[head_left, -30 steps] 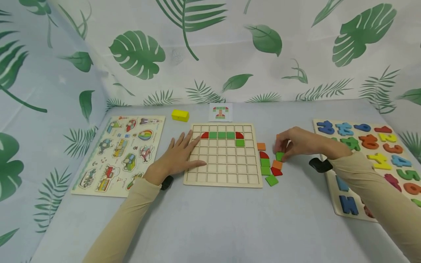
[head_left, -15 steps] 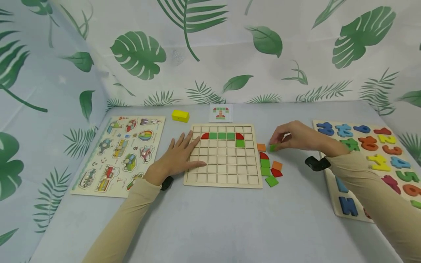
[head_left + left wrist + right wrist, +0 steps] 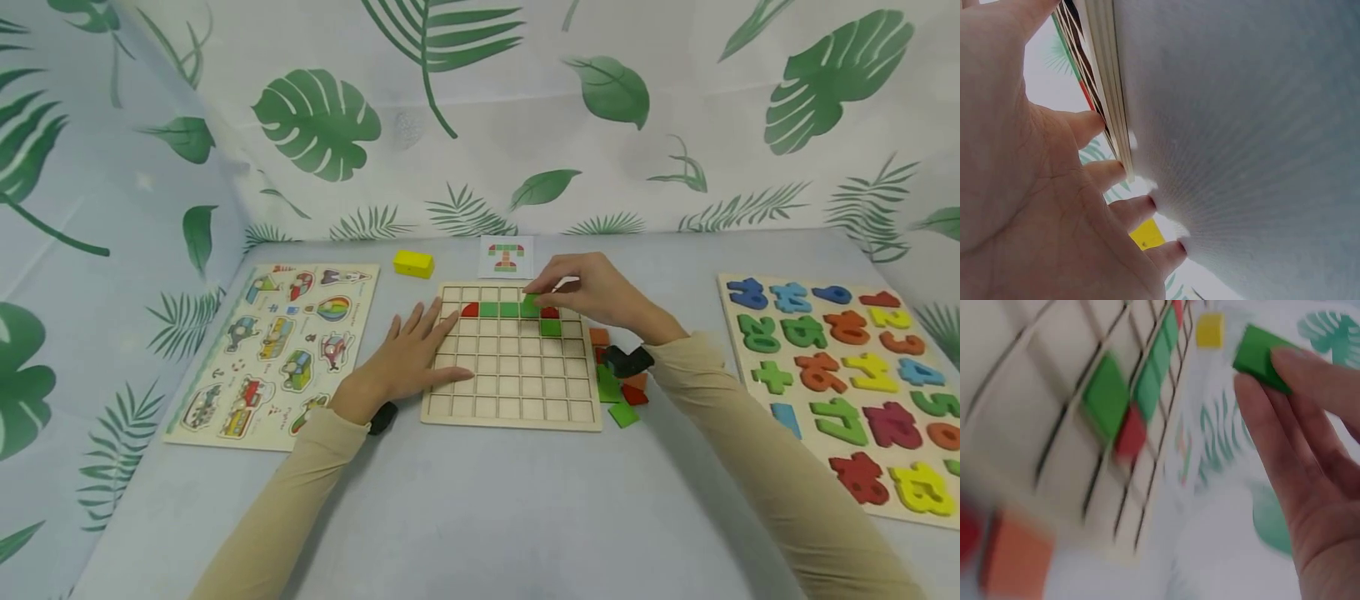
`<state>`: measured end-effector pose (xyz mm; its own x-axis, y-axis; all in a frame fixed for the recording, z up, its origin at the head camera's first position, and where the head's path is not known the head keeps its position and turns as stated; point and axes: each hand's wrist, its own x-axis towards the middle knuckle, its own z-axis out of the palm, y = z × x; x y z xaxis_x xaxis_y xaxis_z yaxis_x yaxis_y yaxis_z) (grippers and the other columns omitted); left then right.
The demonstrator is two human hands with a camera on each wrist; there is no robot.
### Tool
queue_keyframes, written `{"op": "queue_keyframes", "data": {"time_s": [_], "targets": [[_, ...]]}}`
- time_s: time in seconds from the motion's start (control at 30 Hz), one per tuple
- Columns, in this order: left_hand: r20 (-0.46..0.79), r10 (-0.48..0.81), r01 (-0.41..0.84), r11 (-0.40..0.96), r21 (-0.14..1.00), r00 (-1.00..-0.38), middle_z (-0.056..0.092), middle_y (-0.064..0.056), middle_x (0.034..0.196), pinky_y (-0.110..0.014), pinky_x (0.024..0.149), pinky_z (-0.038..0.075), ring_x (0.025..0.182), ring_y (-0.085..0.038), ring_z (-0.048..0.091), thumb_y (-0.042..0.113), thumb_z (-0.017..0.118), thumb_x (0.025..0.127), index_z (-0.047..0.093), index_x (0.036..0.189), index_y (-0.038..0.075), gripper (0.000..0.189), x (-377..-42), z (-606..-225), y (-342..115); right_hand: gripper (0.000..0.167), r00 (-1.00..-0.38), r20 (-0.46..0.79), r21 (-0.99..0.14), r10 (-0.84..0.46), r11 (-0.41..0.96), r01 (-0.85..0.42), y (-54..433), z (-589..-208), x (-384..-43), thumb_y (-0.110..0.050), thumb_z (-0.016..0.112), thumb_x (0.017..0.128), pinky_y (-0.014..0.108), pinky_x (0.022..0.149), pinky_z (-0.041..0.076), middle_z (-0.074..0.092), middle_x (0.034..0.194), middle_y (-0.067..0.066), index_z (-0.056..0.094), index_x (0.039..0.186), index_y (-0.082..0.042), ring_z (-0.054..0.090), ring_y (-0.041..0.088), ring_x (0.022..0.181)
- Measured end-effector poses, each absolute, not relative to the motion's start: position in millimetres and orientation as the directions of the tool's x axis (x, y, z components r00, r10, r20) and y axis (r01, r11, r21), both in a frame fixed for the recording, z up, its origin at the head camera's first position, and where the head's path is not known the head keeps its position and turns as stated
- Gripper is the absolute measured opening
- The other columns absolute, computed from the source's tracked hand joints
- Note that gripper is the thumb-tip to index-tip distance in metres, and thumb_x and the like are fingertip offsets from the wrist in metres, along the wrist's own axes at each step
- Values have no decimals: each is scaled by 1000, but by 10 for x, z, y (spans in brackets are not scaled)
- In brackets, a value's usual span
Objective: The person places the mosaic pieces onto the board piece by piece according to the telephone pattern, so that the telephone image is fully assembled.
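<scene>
A wooden grid board (image 3: 510, 408) lies in the middle of the table. Its second row bears green square tiles (image 3: 489, 309) between a red quarter-round tile (image 3: 470, 310) and another red one, with a green tile (image 3: 551, 327) under the right end. My right hand (image 3: 592, 287) pinches a green square tile (image 3: 1263, 357) between thumb and fingers, above the board's upper part. Spread flat, my left hand (image 3: 401, 358) rests on the board's left edge; in the left wrist view its fingers (image 3: 1132, 212) are straight.
Loose green, red and orange tiles (image 3: 622, 414) lie right of the board, partly behind the right wrist. A pattern card (image 3: 506, 268) and a yellow block (image 3: 413, 264) sit behind it. A vehicle puzzle (image 3: 217, 438) is at left, a number puzzle (image 3: 813, 429) at right.
My right hand has picked the green tile from the loose pile and moved left with it to above the board. The left hand has stayed in place.
</scene>
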<state>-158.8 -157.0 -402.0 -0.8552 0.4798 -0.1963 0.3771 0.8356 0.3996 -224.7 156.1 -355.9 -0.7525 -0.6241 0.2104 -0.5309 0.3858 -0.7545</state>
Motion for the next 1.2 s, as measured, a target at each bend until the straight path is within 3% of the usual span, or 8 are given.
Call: {"op": "queue_keyframes", "data": {"time_s": [0.3, 0.53, 0.83, 1.2], "targets": [[-202, 476, 379, 844, 380, -856, -2, -18, 175, -68, 123, 2, 159, -45, -1, 59, 60, 101, 15, 170, 14, 94, -1591, -4013, -1543, 18, -777, 248, -780, -579, 357, -515, 1018, -3685, -2170, 4, 78, 91, 39, 86, 62, 76, 106, 15, 80, 109, 2, 71, 29, 98], [-213, 469, 375, 851, 367, -857, -3, -16, 175, -67, 124, 2, 159, -44, 0, 63, 58, 100, 14, 170, 15, 95, -1600, -4022, -1552, 17, -783, 239, -772, -574, 377, -511, 758, -3795, -2143, 6, 77, 91, 37, 82, 62, 77, 104, 16, 81, 107, 4, 72, 30, 95], [-206, 468, 375, 850, 370, -859, -2, -17, 175, -67, 124, 2, 159, -45, 0, 64, 58, 100, 14, 170, 17, 95, -1600, -4031, -1559, 17, -753, 247, -696, -609, 429, -575, 627, -3859, -2107, 8, 77, 90, 35, 81, 62, 76, 99, 16, 80, 106, 6, 72, 30, 93], [-209, 466, 375, 854, 360, -860, -3, -16, 175, -67, 124, 2, 159, -44, 0, 64, 58, 100, 14, 170, 17, 95, -1616, -4055, -1564, 17, -761, 203, -668, -616, 481, -568, 580, -3874, -2099, 6, 77, 91, 34, 81, 61, 76, 100, 15, 81, 107, 4, 72, 29, 94]]}}
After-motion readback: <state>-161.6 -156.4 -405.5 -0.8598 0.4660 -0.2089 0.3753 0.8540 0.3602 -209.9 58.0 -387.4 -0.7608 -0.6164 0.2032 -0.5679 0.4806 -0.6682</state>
